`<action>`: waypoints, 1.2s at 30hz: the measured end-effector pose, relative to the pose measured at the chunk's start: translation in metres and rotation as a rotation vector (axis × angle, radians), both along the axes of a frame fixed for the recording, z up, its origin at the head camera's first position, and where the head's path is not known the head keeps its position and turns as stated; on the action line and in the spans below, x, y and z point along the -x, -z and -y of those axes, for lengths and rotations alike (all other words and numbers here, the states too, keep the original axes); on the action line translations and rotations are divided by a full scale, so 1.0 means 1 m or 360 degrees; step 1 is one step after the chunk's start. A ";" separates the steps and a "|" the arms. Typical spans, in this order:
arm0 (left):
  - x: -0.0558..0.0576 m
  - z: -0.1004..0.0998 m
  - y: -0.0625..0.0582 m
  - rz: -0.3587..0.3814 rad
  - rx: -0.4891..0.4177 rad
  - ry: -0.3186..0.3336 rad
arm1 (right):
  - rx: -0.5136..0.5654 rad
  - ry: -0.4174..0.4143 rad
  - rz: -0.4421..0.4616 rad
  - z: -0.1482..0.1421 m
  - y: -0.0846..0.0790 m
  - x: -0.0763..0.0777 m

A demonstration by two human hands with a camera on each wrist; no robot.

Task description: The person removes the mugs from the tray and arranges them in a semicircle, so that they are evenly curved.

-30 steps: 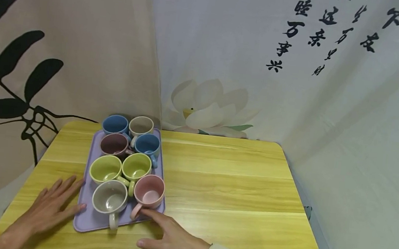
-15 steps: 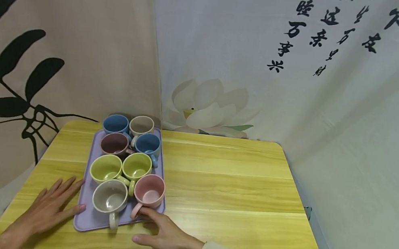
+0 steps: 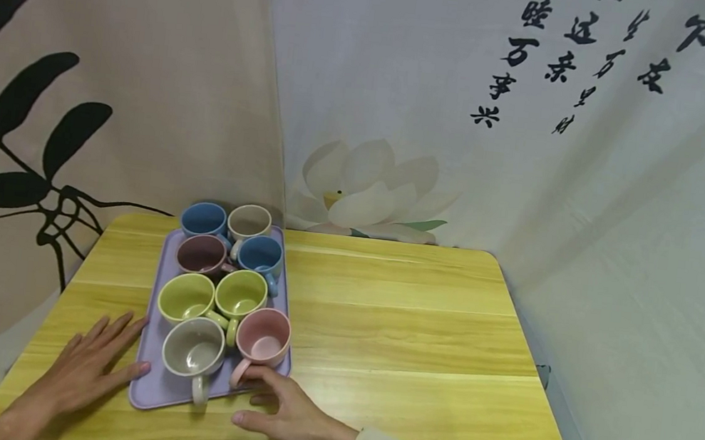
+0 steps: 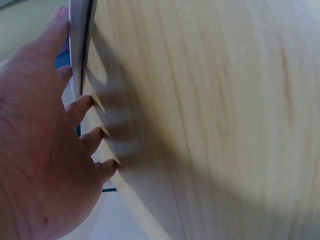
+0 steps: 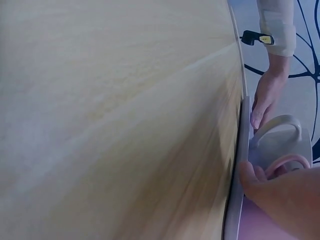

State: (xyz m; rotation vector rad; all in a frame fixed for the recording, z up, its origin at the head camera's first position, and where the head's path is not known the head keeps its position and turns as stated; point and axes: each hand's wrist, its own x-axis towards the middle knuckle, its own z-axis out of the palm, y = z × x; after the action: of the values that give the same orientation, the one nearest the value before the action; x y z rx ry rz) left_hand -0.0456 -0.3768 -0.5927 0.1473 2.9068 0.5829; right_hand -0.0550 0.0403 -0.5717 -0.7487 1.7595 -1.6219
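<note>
A lilac tray [image 3: 157, 391] on the table carries several mugs, all standing upright. Nearest the front are a white mug [image 3: 192, 355] and a pink mug [image 3: 264, 338], handles toward the front. My right hand [image 3: 300, 414] reaches the tray's front right corner. Its index finger touches the pink mug's handle, while the thumb stays apart from it; the right wrist view shows the fingers by that pink handle [image 5: 288, 158], partly hidden. Spread flat on the table, my left hand [image 3: 86, 364] lies along the tray's left side, fingertips and thumb at the rim.
Behind the front pair stand two yellow-green mugs [image 3: 186, 297], a dark mauve mug [image 3: 201, 254], two blue mugs [image 3: 204, 219] and a beige mug [image 3: 250, 221]. The wooden table [image 3: 405, 333] extends to the right. Printed curtains [image 3: 406, 75] hang behind it.
My right hand has shifted slightly left, its fingers bending a little more beside the pink mug's handle. Left hand, tray and mugs stay where they were.
</note>
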 end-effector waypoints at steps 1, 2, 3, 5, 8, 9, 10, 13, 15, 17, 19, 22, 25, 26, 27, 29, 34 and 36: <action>0.000 0.000 0.000 -0.0003 -0.0001 0.0001 | 0.0011 0.0004 0.0018 0.000 0.000 0.000; 0.000 0.001 0.000 -0.0007 -0.0002 0.0003 | 0.0021 0.0006 0.0042 0.001 0.000 0.000; 0.000 0.001 0.001 -0.0012 -0.0005 0.0006 | 0.0030 0.0008 0.0065 0.001 0.001 -0.001; 0.000 0.002 0.001 -0.0016 -0.0013 0.0009 | 0.0043 0.0012 0.0104 0.002 0.001 -0.001; 0.000 0.002 0.002 -0.0021 -0.0028 0.0013 | 0.0040 0.0026 0.0111 0.002 0.002 -0.002; 0.000 0.002 0.002 -0.0018 -0.0033 0.0012 | 0.0036 0.0034 0.0102 0.002 0.002 -0.002; 0.000 0.002 0.002 -0.0014 -0.0034 0.0010 | 0.0030 0.0046 0.0088 0.001 0.001 -0.003; 0.000 0.002 0.002 -0.0008 -0.0040 0.0007 | 0.0012 0.0084 0.0061 -0.002 0.001 -0.004; 0.000 0.002 0.002 -0.0004 -0.0045 0.0003 | 0.0009 0.0120 0.0043 -0.004 0.001 -0.004; 0.000 0.002 0.002 -0.0005 -0.0048 0.0003 | 0.0003 0.0159 0.0013 -0.006 0.001 -0.004; 0.001 0.002 0.002 0.0004 -0.0046 -0.0003 | -0.0015 0.0207 -0.0024 -0.008 0.002 -0.004; 0.001 0.001 0.001 0.0025 -0.0038 -0.0015 | -0.0031 0.0265 -0.0055 -0.012 0.002 -0.004; 0.002 0.000 0.000 0.0032 -0.0026 -0.0017 | -0.0049 0.0320 -0.0074 -0.016 0.001 -0.004; 0.002 0.000 0.000 0.0030 -0.0023 -0.0017 | -0.0055 0.0339 -0.0080 -0.017 0.001 -0.004; 0.002 0.000 -0.001 0.0029 -0.0020 -0.0016 | -0.0063 0.0358 -0.0090 -0.018 0.000 -0.004; 0.002 -0.001 -0.002 0.0029 -0.0012 -0.0016 | -0.0078 0.0388 -0.0110 -0.021 -0.001 -0.004; 0.001 -0.001 -0.002 0.0027 -0.0023 -0.0016 | -0.0076 0.0435 -0.0092 -0.025 0.001 -0.003; 0.001 -0.001 -0.002 0.0023 -0.0033 -0.0013 | -0.0081 0.0457 -0.0073 -0.027 0.001 -0.003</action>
State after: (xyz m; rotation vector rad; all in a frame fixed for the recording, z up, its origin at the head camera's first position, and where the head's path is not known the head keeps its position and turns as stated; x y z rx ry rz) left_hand -0.0468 -0.3758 -0.5909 0.1331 2.8897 0.6129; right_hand -0.0524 0.0676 -0.5728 -0.5314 2.0072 -1.7471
